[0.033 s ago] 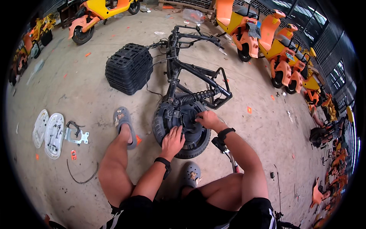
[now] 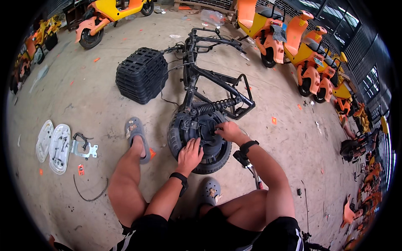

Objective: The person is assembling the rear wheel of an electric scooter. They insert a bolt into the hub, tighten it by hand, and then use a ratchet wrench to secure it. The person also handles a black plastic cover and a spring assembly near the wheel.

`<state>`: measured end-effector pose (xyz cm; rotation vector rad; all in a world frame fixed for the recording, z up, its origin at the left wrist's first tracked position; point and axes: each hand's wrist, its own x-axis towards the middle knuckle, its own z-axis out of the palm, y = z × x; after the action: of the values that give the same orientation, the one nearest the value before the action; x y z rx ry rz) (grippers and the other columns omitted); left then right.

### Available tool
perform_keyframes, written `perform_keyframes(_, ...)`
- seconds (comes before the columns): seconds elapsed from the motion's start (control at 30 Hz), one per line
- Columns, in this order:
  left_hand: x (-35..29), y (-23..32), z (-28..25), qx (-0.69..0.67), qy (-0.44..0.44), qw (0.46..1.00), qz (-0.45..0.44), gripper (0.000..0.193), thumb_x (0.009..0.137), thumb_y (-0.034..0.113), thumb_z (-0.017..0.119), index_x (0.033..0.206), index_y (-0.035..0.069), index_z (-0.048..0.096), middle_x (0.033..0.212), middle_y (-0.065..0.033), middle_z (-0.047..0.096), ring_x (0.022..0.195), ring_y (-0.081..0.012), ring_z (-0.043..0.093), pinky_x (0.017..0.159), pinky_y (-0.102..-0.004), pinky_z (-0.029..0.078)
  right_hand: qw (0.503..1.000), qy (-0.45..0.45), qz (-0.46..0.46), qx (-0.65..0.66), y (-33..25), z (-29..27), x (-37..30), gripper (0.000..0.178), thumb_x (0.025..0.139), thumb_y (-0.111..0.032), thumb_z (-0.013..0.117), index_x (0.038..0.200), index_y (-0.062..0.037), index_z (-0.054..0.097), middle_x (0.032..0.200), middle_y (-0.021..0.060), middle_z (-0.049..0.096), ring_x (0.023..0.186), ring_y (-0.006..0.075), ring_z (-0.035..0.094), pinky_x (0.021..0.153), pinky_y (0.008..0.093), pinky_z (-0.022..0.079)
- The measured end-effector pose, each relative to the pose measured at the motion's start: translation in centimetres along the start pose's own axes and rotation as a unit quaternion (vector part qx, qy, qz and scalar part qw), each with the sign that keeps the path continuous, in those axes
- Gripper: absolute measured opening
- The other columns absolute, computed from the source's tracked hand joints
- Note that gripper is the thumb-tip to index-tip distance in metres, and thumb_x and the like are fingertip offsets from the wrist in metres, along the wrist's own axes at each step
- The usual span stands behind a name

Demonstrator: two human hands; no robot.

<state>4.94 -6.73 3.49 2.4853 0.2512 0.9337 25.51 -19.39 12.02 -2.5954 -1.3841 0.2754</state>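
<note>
Black rubber-tyred scooter rear wheel (image 2: 200, 140) lying flat, near centre, both hands working its hub.
Left hand (image 2: 189, 155) is pressing the tyre, fingers spread; right hand (image 2: 226, 131) is pinching hub hardware. Stripped black steel frame (image 2: 217, 79) could be shifting, trapping fingers.

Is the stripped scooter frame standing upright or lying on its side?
Lying on its side: the black frame and its wheel rest flat on the concrete floor.

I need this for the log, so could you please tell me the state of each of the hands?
Left hand: open, lying flat on the wheel, holding nothing.
Right hand: fingers curled at the wheel's hub; grip cannot be told.
</note>
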Motion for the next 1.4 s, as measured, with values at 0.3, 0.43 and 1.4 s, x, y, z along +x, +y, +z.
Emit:
perform_keyframes(0.3, -0.2, -0.6, -0.2, 0.008, 0.008, 1.0, 0.002, 0.041, 0.092, 0.021, 0.063, 0.127, 0.0, 0.058, 0.121, -0.0196, 0.065, 0.115, -0.032, 0.064, 0.089, -0.0398, 0.056, 0.991, 0.031, -0.125, -0.028, 0.3, 0.1, -0.3, 0.031, 0.086, -0.024, 0.07, 0.113, -0.0099, 0.073, 0.102, 0.0165, 0.073, 0.091, 0.0356, 0.07, 0.08, 0.0449, 0.056)
perform_keyframes(0.43, -0.3, -0.3, -0.5, 0.006, 0.011, 1.0, 0.001, 0.042, 0.093, 0.02, 0.063, 0.129, 0.0, 0.058, 0.121, -0.0189, 0.065, 0.112, -0.0298, 0.065, 0.086, -0.0378, 0.057, 0.985, 0.051, -0.156, -0.049, 1.3, 0.8, -0.6, 0.029, 0.084, -0.02, 0.073, 0.112, -0.0112, 0.073, 0.095, 0.013, 0.073, 0.086, 0.0347, 0.07, 0.076, 0.044, 0.056)
perform_keyframes(1.4, -0.4, -0.4, -0.4, 0.005, 0.007, 1.0, -0.009, 0.041, 0.091, 0.018, 0.065, 0.128, 0.001, 0.058, 0.122, -0.0177, 0.065, 0.115, -0.0297, 0.064, 0.088, -0.0394, 0.057, 0.995, 0.087, -0.042, 0.029, 0.0, 1.6, -1.7, 0.028, 0.1, -0.029, 0.055, 0.111, -0.0053, 0.067, 0.093, 0.0228, 0.071, 0.089, 0.0413, 0.068, 0.075, 0.0495, 0.054)
